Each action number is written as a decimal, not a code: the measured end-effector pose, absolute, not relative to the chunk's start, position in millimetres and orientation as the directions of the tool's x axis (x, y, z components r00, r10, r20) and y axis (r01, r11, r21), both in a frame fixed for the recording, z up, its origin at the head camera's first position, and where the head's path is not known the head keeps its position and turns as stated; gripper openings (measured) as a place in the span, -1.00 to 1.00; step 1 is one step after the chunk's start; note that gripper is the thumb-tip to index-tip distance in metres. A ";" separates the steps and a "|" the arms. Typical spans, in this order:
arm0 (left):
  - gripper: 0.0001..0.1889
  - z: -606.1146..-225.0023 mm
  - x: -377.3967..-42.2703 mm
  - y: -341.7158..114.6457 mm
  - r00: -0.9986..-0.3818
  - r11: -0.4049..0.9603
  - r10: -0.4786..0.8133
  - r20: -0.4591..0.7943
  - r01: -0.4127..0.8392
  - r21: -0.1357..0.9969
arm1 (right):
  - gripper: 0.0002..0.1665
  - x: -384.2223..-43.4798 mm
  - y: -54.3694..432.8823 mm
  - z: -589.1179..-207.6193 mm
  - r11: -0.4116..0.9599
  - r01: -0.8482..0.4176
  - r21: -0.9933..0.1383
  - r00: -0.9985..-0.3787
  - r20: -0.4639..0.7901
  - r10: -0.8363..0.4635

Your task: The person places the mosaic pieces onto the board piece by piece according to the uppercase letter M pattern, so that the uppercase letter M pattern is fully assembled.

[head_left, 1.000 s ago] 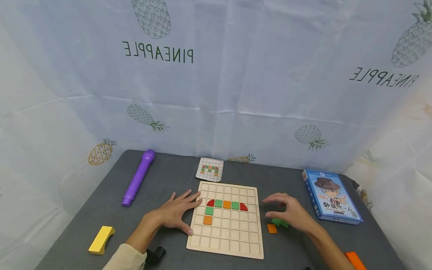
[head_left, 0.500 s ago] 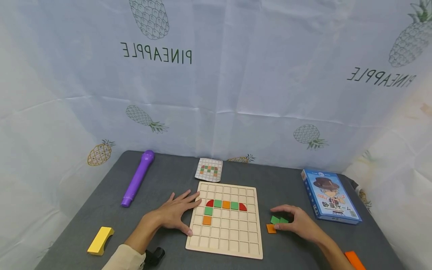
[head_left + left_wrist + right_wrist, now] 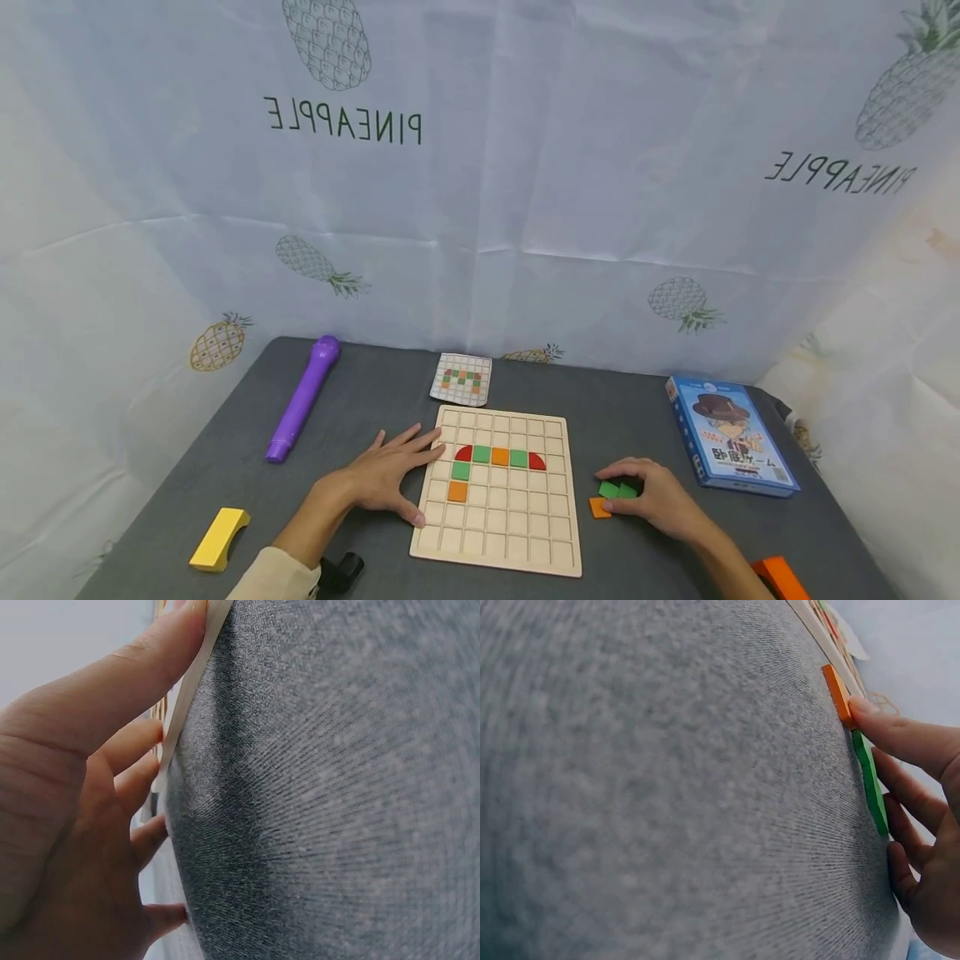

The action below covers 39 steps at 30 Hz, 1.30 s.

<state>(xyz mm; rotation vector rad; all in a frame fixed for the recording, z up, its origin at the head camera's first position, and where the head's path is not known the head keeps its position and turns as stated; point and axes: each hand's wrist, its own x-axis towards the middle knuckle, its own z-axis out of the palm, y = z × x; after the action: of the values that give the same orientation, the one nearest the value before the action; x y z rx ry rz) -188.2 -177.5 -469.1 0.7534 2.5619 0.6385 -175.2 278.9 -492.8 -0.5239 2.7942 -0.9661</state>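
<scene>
A: What is the left hand doing at the gridded wooden board?

B: Its fingers are lying spread, wrapping round nothing, and its thumb and fingertips are touching the left rim. It is presumably stopping the board from sliding.

A: And the right hand?

B: Its thumb and fingers are standing apart, the thumb seemingly touching the loose orange square tile while the fingers are reaching over the green square tiles. I'm not seeing a clear pinch.

A: Why are those tiles lying there?

B: Probably for easy reach: they are sitting on the surface, just off the board's right edge.

A: And the pattern card?

B: It is lying just beyond the far edge, likely so the person is seeing its coloured pattern while looking down at the grid.

A: The purple toy microphone?

B: It is lying well apart on the left, perhaps simply staying clear of the work.
</scene>
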 end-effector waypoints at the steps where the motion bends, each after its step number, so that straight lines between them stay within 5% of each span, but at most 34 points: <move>1: 0.15 -469.3 -188.5 -177.0 -0.777 0.750 0.583 -0.238 0.402 0.524 | -0.60 -174.7 278.8 -492.3 0.733 -0.277 -0.621 -0.931 -0.016 -0.366; 39: 0.15 -469.2 -186.2 -179.3 -0.773 0.725 0.598 -0.211 0.409 0.553 | -0.77 -184.5 283.0 -491.7 0.588 -0.323 -0.741 -0.884 0.014 -0.467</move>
<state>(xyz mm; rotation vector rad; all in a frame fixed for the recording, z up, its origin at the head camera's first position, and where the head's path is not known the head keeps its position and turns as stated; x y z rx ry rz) -186.2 -179.3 -469.2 0.7781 2.5529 0.6915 -184.5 283.0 -491.7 -0.6619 2.6341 -1.1745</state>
